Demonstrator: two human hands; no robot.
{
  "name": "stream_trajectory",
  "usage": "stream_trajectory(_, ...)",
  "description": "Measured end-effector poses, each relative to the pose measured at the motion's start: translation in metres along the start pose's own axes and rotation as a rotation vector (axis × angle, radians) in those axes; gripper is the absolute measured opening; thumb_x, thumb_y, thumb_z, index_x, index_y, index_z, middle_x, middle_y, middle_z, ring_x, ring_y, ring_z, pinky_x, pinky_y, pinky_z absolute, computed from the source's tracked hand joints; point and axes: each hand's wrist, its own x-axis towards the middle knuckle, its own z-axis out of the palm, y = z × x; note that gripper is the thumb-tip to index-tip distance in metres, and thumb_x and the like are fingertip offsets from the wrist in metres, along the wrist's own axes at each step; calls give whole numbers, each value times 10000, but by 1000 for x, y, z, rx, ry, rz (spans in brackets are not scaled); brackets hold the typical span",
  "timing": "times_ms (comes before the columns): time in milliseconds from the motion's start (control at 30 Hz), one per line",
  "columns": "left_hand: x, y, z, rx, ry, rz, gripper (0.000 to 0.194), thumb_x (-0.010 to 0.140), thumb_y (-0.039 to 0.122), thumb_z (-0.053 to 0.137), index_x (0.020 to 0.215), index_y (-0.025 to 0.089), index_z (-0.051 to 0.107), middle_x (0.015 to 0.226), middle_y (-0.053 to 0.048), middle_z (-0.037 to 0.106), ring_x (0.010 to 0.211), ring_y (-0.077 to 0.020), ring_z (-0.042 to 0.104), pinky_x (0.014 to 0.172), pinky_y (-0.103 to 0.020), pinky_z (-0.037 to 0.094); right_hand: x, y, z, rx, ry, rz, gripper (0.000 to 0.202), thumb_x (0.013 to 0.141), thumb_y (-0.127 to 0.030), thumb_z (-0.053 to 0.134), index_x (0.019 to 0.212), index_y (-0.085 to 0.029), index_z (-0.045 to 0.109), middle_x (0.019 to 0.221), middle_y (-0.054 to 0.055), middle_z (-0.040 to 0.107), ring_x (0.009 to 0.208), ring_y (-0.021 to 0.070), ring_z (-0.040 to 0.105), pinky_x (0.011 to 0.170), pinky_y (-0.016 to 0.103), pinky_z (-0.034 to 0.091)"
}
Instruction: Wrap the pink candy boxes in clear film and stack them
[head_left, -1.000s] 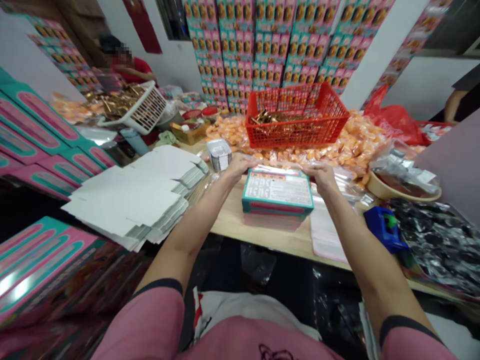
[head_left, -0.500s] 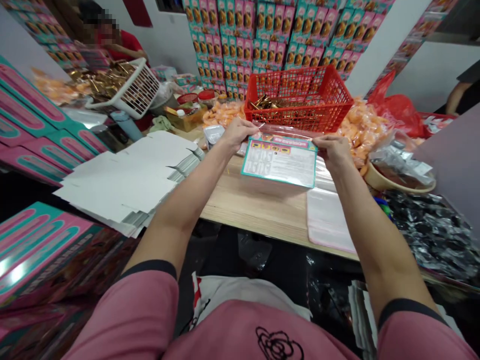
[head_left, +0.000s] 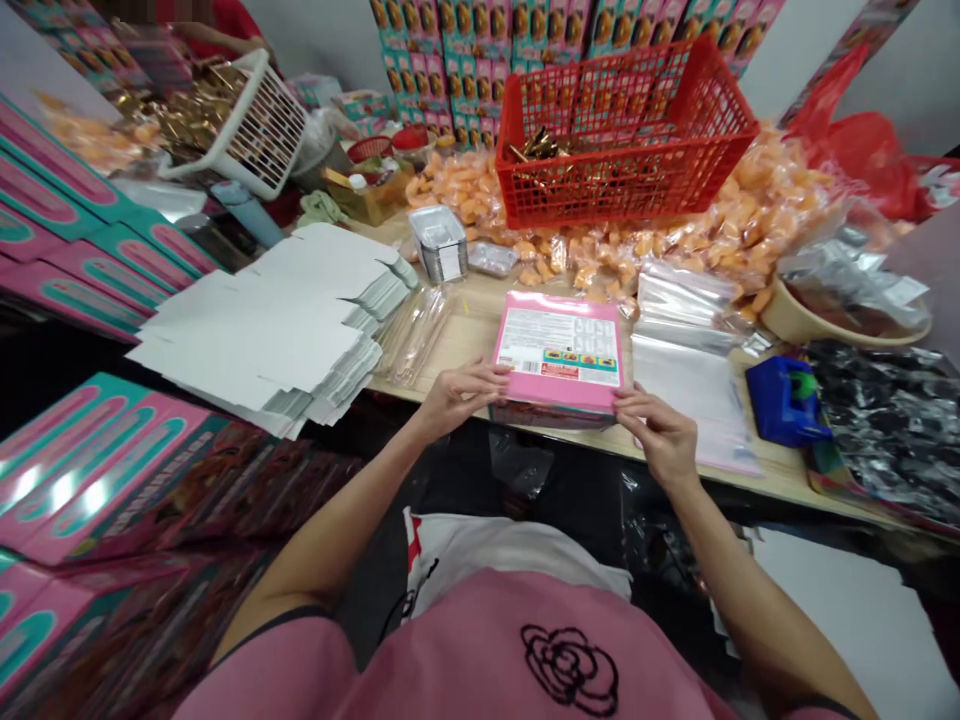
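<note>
A pink printed carton box (head_left: pixel 561 345) lies on the wooden table in front of me, its panel of text and small pictures facing up. My left hand (head_left: pixel 463 396) pinches its near left corner, fingertips closed. At the near right corner, my right hand (head_left: pixel 661 428) is closed in a similar pinch. A shine lies over the box, but I cannot make out clearly whether the fingertips grip clear film or the cardboard itself. Beside my right hand lies a stack of clear plastic bags (head_left: pixel 686 385). Flat white cardboard blanks (head_left: pixel 262 310) are piled to the left of my left hand.
Behind the box stands a red basket (head_left: pixel 615 190) with gold-coloured pieces, among bagged orange items (head_left: pixel 780 190). Foil trays (head_left: pixel 439 245) sit at the back left. A blue tape dispenser (head_left: pixel 784 400) is at right. Finished-looking boxes (head_left: pixel 97 460) are stacked at left; a co-worker's red sleeve (head_left: pixel 232 25) shows behind.
Both hands have come down and nearer to me with the box. Its teal-edged face was tilted up with clear film above it; now a pink-edged face is up and the box lies on the table.
</note>
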Motion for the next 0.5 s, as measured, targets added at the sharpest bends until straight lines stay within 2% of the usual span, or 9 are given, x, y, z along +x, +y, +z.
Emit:
stream_trajectory(100, -3, -8, 1, -10, -8, -34, 124, 857, 347, 749, 858, 250, 826, 1020, -109, 798, 1152, -281, 709, 1199, -533, 324, -4, 6, 2, 9, 14, 2, 30, 782, -258, 815, 767, -277, 797, 866, 16, 792, 979, 256, 758, 1145, 570, 443)
stream_trajectory(267, 0, -2, 2, -58, 10, -85, 117, 847, 367, 752, 850, 281, 832, 1015, -104, 795, 1174, -284, 695, 1191, -519, 346, -2, 6, 3, 7, 19, 17, 66, 774, -315, 824, 749, -266, 788, 855, 34, 787, 976, 280, 756, 1074, 579, 511)
stream_trajectory(500, -1, -1, 10, -122, 88, -89, 122, 814, 346, 780, 867, 249, 831, 993, -111, 793, 1145, -279, 701, 1106, -480, 466, -5, 7, 7, -28, 52, -26, 100, 804, -323, 793, 743, -253, 757, 829, 40, 770, 982, 277, 744, 1009, 543, 559)
